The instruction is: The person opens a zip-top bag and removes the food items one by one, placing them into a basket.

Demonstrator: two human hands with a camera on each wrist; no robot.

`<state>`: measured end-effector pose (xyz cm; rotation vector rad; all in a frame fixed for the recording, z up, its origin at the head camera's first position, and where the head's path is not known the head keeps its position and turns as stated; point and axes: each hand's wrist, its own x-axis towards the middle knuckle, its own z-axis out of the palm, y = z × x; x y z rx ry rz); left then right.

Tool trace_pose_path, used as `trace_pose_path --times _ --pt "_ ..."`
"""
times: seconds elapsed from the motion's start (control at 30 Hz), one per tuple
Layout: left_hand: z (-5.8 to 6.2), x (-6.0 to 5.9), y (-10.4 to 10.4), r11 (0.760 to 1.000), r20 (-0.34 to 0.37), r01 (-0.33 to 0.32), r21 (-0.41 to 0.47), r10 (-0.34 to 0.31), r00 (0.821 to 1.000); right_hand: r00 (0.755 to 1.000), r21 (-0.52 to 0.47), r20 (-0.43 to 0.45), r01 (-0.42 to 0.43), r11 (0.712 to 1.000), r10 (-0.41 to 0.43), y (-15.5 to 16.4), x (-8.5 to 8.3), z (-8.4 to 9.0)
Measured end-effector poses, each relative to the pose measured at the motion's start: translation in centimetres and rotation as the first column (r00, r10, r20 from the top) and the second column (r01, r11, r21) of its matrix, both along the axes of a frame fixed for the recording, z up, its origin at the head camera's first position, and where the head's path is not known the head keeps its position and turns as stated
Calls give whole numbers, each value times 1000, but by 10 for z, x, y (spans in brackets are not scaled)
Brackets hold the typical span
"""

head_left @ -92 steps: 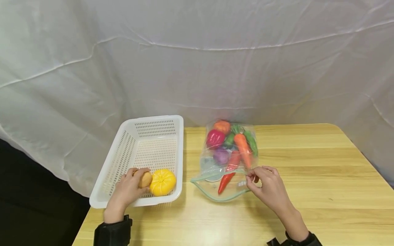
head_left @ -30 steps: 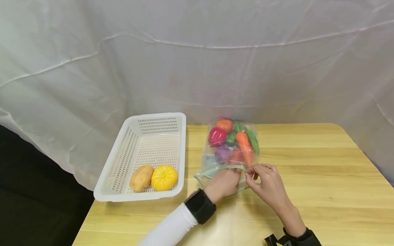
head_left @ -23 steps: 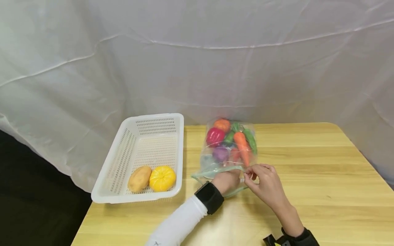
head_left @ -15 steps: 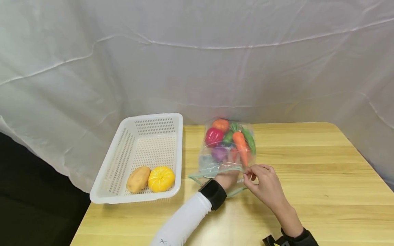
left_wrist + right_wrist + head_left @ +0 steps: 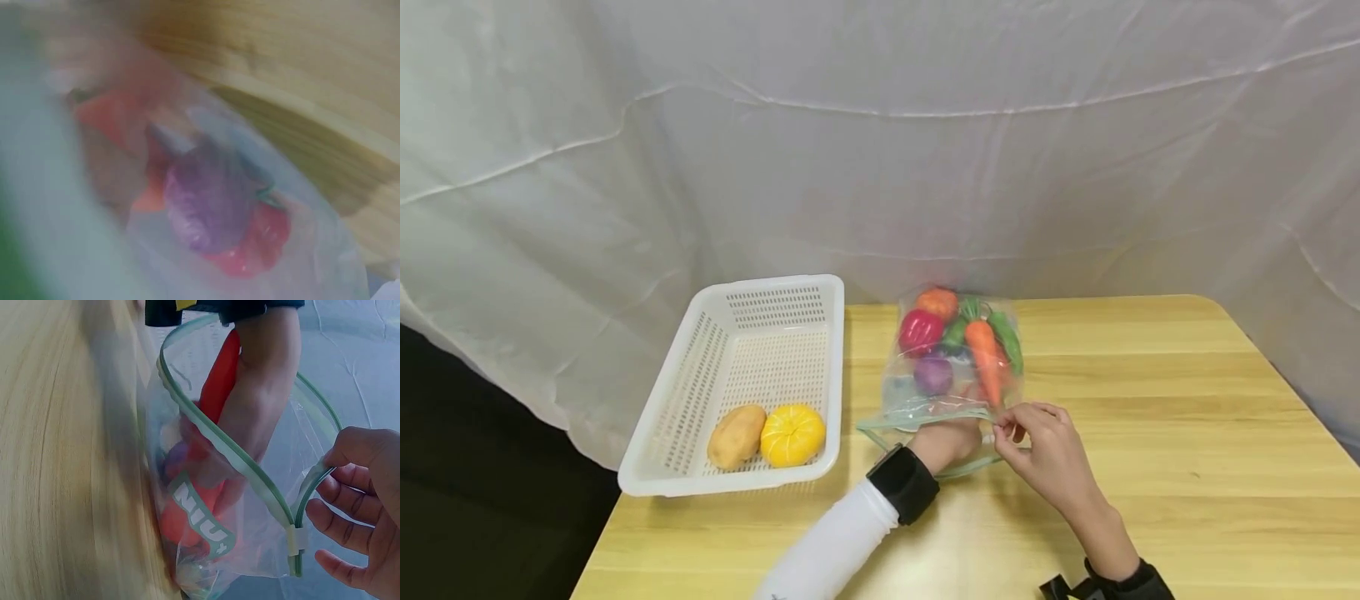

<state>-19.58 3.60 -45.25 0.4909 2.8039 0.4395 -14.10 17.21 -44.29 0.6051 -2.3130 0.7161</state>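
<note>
A clear zip bag (image 5: 898, 396) with a green-edged mouth lies on the table, holding toy vegetables. Through it show a carrot (image 5: 983, 358), a red bell pepper (image 5: 921, 332), a purple round vegetable (image 5: 933, 375), a small orange pumpkin (image 5: 937, 303) and green peppers. My left hand (image 5: 951, 442) reaches in through the mouth; in the right wrist view its fingers (image 5: 212, 472) curl round a long red chili pepper (image 5: 219, 381), seen partly through the plastic. My right hand (image 5: 1045, 446) pinches the bag's rim at the right corner, near the white slider (image 5: 297, 539).
To the left stands a white perforated basket (image 5: 835, 333). A potato (image 5: 737, 437) and a yellow pumpkin (image 5: 793, 435) sit in its near end. Wooden table top (image 5: 1172, 417) extends to the right, and a pale curtain (image 5: 880, 167) hangs behind.
My left hand left the potato in the basket and moved right into the bag. Since half a second ago it has drawn back slightly toward the mouth. My right hand stays on the rim.
</note>
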Motion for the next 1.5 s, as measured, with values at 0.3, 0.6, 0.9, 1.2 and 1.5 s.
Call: trace_pose_path --times 0.3,0.6,0.9,1.2,1.5 --pt "6 28 -30 960 -344 136 -245 -217 914 1000 10 16 18 1000 -18 0 -1 1" --pt "29 63 -77 888 -241 350 -299 -425 873 1000 18 13 9 1000 -9 -1 -2 1" --pt "50 88 -128 862 -316 483 -151 -505 803 999 22 36 16 1000 -16 -3 -2 3" --pt "65 97 -174 897 -527 441 28 -361 769 1000 16 25 14 1000 -14 -1 0 3" --pt "64 90 -204 958 -599 282 41 -202 775 1000 18 19 14 1000 -14 -2 1 2"
